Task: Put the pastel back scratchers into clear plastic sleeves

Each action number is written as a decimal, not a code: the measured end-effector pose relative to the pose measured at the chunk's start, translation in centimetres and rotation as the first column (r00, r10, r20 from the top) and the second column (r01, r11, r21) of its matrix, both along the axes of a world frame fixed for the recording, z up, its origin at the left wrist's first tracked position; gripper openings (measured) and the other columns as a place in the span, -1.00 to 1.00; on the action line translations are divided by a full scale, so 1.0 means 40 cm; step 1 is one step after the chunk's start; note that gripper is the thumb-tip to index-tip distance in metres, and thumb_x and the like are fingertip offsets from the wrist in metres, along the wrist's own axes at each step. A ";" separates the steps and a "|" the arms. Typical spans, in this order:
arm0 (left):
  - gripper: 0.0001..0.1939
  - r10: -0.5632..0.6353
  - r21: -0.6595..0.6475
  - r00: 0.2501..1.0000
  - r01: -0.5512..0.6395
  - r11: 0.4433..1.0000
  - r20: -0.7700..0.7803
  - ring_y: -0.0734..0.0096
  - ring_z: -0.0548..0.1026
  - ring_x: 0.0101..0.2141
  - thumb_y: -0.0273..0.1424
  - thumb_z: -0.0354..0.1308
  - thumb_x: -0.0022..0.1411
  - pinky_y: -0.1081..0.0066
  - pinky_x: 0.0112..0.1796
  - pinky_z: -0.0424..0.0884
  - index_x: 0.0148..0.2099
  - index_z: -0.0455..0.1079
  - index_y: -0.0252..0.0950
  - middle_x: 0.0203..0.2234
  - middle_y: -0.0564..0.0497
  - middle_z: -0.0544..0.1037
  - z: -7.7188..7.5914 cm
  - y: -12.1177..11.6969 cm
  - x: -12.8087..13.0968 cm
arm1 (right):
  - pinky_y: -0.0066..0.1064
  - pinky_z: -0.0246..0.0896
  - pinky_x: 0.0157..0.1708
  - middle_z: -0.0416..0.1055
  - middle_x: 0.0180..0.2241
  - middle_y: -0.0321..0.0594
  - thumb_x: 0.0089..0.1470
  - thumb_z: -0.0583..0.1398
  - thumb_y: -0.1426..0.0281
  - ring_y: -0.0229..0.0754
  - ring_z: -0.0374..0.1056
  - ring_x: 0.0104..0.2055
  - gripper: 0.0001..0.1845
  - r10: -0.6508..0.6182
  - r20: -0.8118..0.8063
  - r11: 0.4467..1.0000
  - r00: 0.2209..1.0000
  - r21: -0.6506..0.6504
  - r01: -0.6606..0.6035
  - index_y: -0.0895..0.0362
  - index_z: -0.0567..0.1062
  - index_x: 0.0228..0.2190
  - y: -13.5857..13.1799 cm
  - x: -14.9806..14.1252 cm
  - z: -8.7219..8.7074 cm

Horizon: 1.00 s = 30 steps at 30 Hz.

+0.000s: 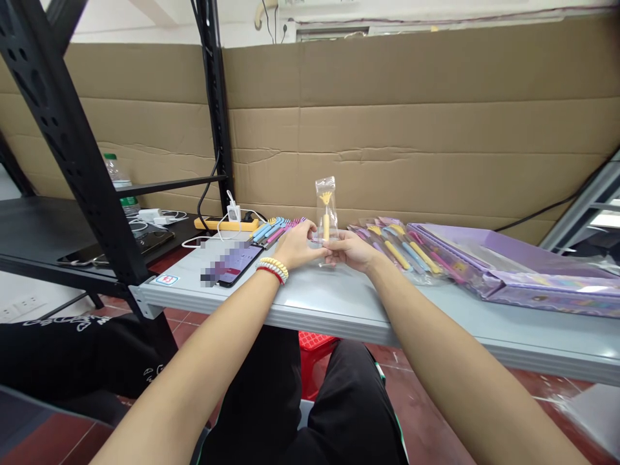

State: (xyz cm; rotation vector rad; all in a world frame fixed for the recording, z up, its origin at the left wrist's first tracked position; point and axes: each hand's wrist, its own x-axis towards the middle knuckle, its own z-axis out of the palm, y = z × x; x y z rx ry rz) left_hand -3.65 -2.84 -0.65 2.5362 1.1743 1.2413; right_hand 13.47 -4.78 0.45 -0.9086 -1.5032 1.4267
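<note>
Both hands meeting over the grey table edge, holding one clear sleeve upright between them. Left hand, beaded bracelets at the wrist, pinching the lower end of the sleeve from its side; right hand closed on the same lower end from the opposite side, fingers curled around it. Exact grip of the fingertips hard to make out at this range, possibly working the flap shut.

Progress, judged from the layout: one yellow pen already sitting inside the sleeve, so the filling of this piece looks done and only the closing at the bottom seems left. Just beyond the right hand, a fanned heap of bagged pens lying flat, apparently finished. Just beyond the left hand, a row of loose pens in blue, yellow and pink, bare of wrapping, so probably waiting. Rough balance between the two heaps, hence somewhere mid-batch as a fair guess.

Look of the piece in hand: narrow transparent sleeve, glossy, top end standing well above the fingers against the cardboard wall; inside, a slim yellow barrel topped with a small splayed ornament like a tiny hand or crown.

Further out from the right hand, a flat purple package lying on the table. Near the left wrist, a phone lying face up with a lit screen; behind it a yellow power strip with chargers plugged in.
</note>
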 end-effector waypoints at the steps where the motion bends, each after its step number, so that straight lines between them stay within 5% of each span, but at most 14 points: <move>1: -0.41 -0.041 -0.033 0.998 0.042 0.999 0.045 0.38 0.40 -0.33 -0.12 0.32 -0.09 0.40 -0.31 0.28 -0.06 0.27 -0.31 -0.29 0.01 0.44 -0.001 0.004 -0.001 | -0.53 0.22 -0.68 0.37 -0.65 -0.32 -0.25 0.34 0.43 -0.26 0.36 -0.63 -0.73 0.016 -0.009 1.000 1.000 -0.002 -0.016 0.19 0.40 -0.43 -0.001 0.000 0.001; 4: -0.19 -0.105 -0.146 0.972 0.138 0.980 0.212 0.42 0.40 -0.32 -0.10 0.34 -0.12 0.40 -0.28 0.30 0.12 0.17 -0.34 -0.16 -0.07 0.43 -0.004 0.019 -0.002 | -0.52 0.22 -0.65 0.39 -0.62 -0.31 -0.27 0.37 0.39 -0.29 0.35 -0.62 -0.69 0.067 -0.035 0.998 0.997 0.001 -0.067 0.19 0.39 -0.44 -0.002 0.000 0.004; 7: -0.30 -0.002 -0.293 0.901 0.143 0.945 0.435 0.46 0.40 -0.39 -0.06 0.19 0.08 0.41 -0.33 0.30 0.14 0.16 -0.36 -0.15 -0.12 0.43 0.003 0.032 0.001 | -0.50 0.20 -0.64 0.44 -0.55 -0.27 -0.25 0.38 0.36 -0.30 0.33 -0.63 -0.64 0.143 -0.048 0.989 0.989 0.032 -0.142 0.19 0.40 -0.39 -0.004 0.003 0.005; 12: -0.56 0.067 -0.521 0.828 0.286 0.804 0.557 0.50 0.34 -0.60 -0.02 -0.04 0.24 0.47 -0.55 0.18 -0.31 0.36 -0.32 -0.52 0.00 0.43 0.025 0.030 0.001 | -0.48 0.19 -0.63 0.46 -0.53 -0.25 -0.18 0.35 0.35 -0.29 0.33 -0.62 -0.61 0.316 0.066 0.947 0.946 0.032 -0.319 0.21 0.39 -0.28 -0.014 0.004 0.005; 18: -0.69 0.051 -0.462 0.777 0.318 0.828 0.628 0.59 0.18 -0.69 -0.29 0.08 0.23 0.50 -0.60 0.09 -0.52 0.25 -0.32 -0.73 0.14 0.23 0.025 0.019 0.005 | -0.49 0.23 -0.60 0.50 -0.47 -0.23 -0.27 0.39 0.44 -0.29 0.37 -0.58 -0.46 0.311 0.197 0.950 0.930 -0.032 -0.312 0.20 0.38 -0.18 -0.012 -0.008 -0.006; 22: -0.64 0.059 -0.430 0.758 0.303 0.851 0.650 0.61 0.17 -0.70 -0.27 0.08 0.23 0.51 -0.60 0.10 -0.56 0.18 -0.30 -0.74 0.14 0.22 0.017 0.031 0.003 | -0.50 0.26 -0.57 0.51 -0.48 -0.20 -0.30 0.41 0.42 -0.32 0.35 -0.60 -0.55 0.202 0.278 0.979 0.939 -0.050 -0.196 0.24 0.43 -0.30 -0.003 -0.008 -0.009; 30: -0.61 0.100 -0.490 0.748 0.321 0.811 0.656 0.57 0.18 -0.73 -0.16 0.01 0.25 0.50 -0.66 0.05 -0.54 0.20 -0.28 -0.75 0.14 0.20 0.025 0.028 0.007 | -0.51 0.22 -0.63 0.51 -0.51 -0.17 -0.33 0.41 0.41 -0.27 0.39 -0.60 -0.64 0.202 0.308 0.979 0.930 -0.051 -0.196 0.25 0.46 -0.43 0.001 -0.005 -0.010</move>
